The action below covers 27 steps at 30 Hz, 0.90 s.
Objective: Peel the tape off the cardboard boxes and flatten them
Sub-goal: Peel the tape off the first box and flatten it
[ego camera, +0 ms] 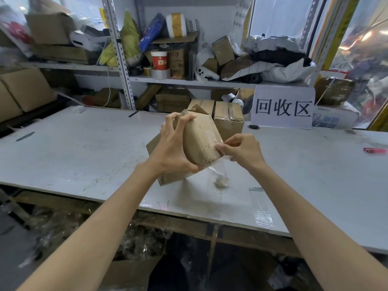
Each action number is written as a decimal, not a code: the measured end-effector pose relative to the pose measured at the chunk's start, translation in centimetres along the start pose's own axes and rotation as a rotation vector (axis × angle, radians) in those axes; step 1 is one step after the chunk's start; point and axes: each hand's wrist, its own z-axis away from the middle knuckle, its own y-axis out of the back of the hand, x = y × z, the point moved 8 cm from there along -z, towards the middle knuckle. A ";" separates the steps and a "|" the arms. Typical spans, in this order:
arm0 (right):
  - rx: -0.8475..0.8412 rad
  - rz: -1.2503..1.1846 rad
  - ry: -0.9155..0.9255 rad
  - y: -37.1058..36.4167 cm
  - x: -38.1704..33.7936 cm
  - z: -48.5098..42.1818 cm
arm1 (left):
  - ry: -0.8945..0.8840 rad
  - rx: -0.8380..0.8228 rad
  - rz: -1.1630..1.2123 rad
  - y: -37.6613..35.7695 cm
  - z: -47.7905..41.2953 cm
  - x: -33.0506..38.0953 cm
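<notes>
**Peel low along the box face, with the box braced**

Your left hand is wrapped around the small cardboard box, fingers curled over its top edge, holding it tilted above the white table. Your right hand is pinched narrow on the clear tape at the box's lower right corner; a loose strip hangs below the box, ending in a wad.

Pull the tape back close along the cardboard rather than straight out; that should lift it in one piece. Keep your left thumb firm under the box's bottom edge.

Behind the box stand two more taped boxes, quite near. Left of the box the table is bare, so flatten there. A pink object lies far right of the box.
</notes>
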 end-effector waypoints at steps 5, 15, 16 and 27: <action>-0.024 -0.084 0.015 0.2 0.6 -0.1 | -0.007 -0.029 0.009 0.0 0.2 -0.1; 0.122 0.136 0.156 -0.1 -0.4 0.3 | 0.037 -0.033 0.039 0.3 0.2 -0.7; 0.141 0.089 0.101 -0.1 0.0 0.1 | 0.041 -0.027 0.041 0.4 0.3 -0.8; 0.138 -0.196 0.108 -0.8 -1.3 2.3 | 0.268 0.132 0.113 1.2 1.0 -4.2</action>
